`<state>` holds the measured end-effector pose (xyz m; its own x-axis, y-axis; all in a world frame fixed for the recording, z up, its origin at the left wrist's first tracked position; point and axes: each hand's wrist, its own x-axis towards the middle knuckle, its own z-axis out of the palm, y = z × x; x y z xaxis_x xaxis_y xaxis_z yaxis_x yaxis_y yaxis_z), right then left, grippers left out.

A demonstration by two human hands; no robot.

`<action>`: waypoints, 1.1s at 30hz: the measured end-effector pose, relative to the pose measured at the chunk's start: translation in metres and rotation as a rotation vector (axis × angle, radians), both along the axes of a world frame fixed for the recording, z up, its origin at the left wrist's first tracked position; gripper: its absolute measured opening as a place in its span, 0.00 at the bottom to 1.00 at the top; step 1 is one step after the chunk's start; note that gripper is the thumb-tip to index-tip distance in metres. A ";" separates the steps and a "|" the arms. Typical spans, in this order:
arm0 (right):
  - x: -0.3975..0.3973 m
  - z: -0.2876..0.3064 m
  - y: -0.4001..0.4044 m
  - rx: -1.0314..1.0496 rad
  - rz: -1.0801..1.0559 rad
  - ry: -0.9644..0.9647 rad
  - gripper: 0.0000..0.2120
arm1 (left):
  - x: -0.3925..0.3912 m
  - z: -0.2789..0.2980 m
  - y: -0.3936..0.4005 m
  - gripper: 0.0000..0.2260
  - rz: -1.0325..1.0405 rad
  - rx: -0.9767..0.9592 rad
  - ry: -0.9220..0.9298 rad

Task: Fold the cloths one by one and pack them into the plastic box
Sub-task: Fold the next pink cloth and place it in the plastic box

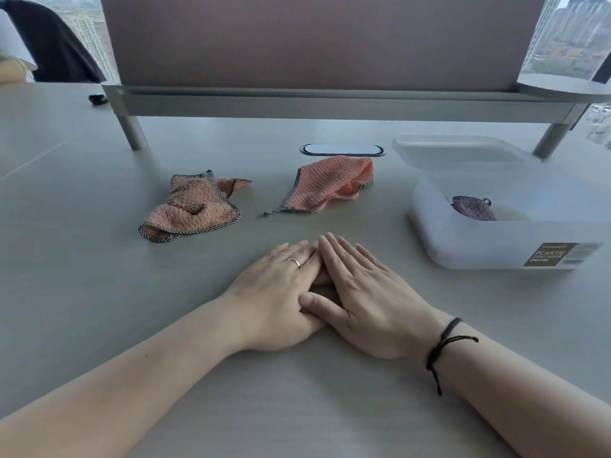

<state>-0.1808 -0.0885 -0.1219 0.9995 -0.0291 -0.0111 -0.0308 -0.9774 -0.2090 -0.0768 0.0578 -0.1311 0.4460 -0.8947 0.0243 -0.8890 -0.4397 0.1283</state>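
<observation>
Two crumpled pink cloths with checked edging lie on the grey table: one at the left (191, 208), one in the middle (327, 185). A translucent plastic box (502, 246) stands at the right, and a purple cloth (472, 209) lies inside it. My left hand (277, 295) and my right hand (367, 299) rest flat on the table in front of the cloths, fingers straight. The right hand overlaps the left hand's fingers. Neither hand holds anything.
The box's lid (456, 152) leans behind the box. A raised shelf on metal legs (132, 132) spans the back of the table, with a pink panel above it. An oval cable port (342, 149) sits behind the middle cloth. A small dark object (97, 99) lies far left.
</observation>
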 end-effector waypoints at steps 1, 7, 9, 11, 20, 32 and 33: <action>0.000 0.000 0.000 -0.007 -0.002 0.010 0.48 | 0.000 0.000 0.001 0.43 0.001 0.019 -0.004; 0.000 0.000 -0.002 -0.057 0.009 0.013 0.50 | -0.004 0.001 0.004 0.46 0.002 0.087 0.003; 0.000 0.000 -0.004 -0.064 0.003 0.011 0.49 | -0.004 0.000 0.004 0.45 0.011 0.095 -0.002; 0.000 0.000 -0.006 -0.062 -0.007 0.013 0.48 | -0.004 0.000 0.005 0.46 0.017 0.098 0.006; 0.004 -0.002 -0.013 -0.029 -0.033 -0.035 0.34 | 0.015 0.009 0.008 0.42 0.020 -0.059 0.255; -0.005 0.003 -0.021 0.171 0.023 -0.396 0.12 | 0.017 0.009 0.022 0.09 0.082 -0.685 0.490; -0.008 0.004 -0.021 0.266 0.006 -0.411 0.11 | 0.015 0.012 0.022 0.06 0.083 -0.736 0.578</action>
